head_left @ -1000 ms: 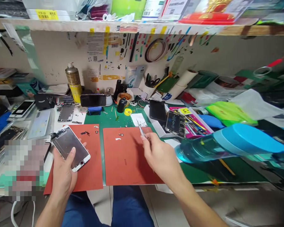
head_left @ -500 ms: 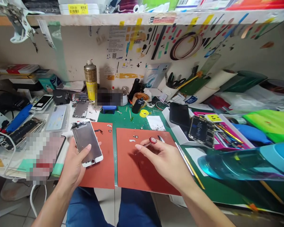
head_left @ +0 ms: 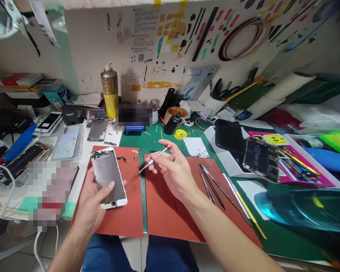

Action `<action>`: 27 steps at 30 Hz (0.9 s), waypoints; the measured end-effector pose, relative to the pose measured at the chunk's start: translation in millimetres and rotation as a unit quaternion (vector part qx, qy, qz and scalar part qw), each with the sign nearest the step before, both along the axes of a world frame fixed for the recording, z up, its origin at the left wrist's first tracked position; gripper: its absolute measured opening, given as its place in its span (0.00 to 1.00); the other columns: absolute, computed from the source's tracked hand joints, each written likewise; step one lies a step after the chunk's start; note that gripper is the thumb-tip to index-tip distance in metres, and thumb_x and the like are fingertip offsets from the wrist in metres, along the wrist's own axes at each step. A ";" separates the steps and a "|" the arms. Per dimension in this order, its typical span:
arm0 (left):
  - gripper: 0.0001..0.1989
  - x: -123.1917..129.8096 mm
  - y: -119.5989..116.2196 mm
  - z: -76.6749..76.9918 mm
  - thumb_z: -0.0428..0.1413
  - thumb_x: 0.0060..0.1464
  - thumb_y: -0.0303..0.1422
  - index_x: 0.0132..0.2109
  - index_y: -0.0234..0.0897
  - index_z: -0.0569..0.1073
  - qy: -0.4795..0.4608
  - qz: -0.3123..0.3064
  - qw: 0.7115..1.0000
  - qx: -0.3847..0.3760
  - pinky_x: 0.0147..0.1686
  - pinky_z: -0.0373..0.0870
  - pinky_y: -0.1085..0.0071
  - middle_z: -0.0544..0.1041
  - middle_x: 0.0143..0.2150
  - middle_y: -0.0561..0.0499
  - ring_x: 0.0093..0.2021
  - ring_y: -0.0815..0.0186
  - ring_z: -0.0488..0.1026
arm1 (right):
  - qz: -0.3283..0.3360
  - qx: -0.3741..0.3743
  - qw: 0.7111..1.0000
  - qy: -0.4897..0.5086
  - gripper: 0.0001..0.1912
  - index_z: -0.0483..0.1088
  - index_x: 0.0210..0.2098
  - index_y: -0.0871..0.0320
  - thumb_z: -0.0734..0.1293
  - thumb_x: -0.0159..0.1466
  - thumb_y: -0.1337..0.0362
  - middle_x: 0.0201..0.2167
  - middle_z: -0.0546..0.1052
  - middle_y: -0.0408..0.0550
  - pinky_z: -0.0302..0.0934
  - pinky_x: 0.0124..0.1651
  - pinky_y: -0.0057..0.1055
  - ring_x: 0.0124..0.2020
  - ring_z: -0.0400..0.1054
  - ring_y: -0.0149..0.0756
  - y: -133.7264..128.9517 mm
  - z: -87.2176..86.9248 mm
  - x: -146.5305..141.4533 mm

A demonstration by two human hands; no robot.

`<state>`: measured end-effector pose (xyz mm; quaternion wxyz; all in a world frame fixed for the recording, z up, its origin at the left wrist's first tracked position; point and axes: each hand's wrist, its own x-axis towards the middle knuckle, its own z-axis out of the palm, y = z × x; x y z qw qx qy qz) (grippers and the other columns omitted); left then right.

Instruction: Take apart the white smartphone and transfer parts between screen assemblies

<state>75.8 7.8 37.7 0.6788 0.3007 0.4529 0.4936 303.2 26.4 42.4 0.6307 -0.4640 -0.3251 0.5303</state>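
Note:
My left hand (head_left: 95,202) grips a white-framed phone screen assembly (head_left: 109,175), its grey metal backing facing up and my thumb lying across the lower part. A round home button hole shows at its near end and a dark flex cable at its far end. My right hand (head_left: 174,170) holds a small screwdriver (head_left: 153,160) with a red cap, its tip slanting down to the left over the gap between the red mats. Beyond the screen, a small dark flex cable (head_left: 122,159) and other tiny parts lie on the left red mat (head_left: 130,211).
Tweezers (head_left: 212,185) and thin tools lie on the right red mat (head_left: 170,223). A white box (head_left: 229,166) with phone parts and a pink tray (head_left: 325,181) stand to the right, near a blue bottle (head_left: 306,207). Phones and a yellow spray can (head_left: 110,92) are at the left and back.
My right hand has moved left and turned, bringing the screwdriver closer to the screen assembly and uncovering the tweezers. My left hand still holds the screen. The view has tilted down.

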 end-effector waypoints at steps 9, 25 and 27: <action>0.41 10.4 -0.1 0.5 0.73 0.50 0.35 0.68 0.50 0.67 0.073 0.022 0.997 0.006 0.43 0.86 0.51 0.80 0.56 0.44 0.48 0.45 0.84 | -0.039 0.041 0.967 -0.248 0.30 0.56 0.65 0.48 0.71 0.69 0.59 0.37 0.78 0.42 0.68 0.33 0.32 0.33 0.73 0.36 -0.8 -25.4 -2.7; 0.39 7.7 -3.2 -11.9 0.74 0.49 0.36 0.66 0.53 0.69 0.123 0.056 0.990 0.034 0.42 0.85 0.51 0.80 0.60 0.43 0.50 0.43 0.83 | -0.041 0.025 0.964 -0.262 0.28 0.57 0.63 0.49 0.71 0.69 0.57 0.37 0.79 0.43 0.70 0.36 0.35 0.35 0.75 0.38 -2.0 -23.0 -1.7; 0.21 2.4 -4.9 -19.5 0.71 0.53 0.41 0.53 0.43 0.80 0.165 0.020 0.986 0.034 0.45 0.84 0.55 0.81 0.57 0.40 0.54 0.43 0.81 | -0.043 0.024 0.977 -0.209 0.28 0.59 0.61 0.49 0.73 0.67 0.56 0.36 0.78 0.42 0.69 0.32 0.33 0.32 0.74 0.37 -4.0 -17.8 -1.7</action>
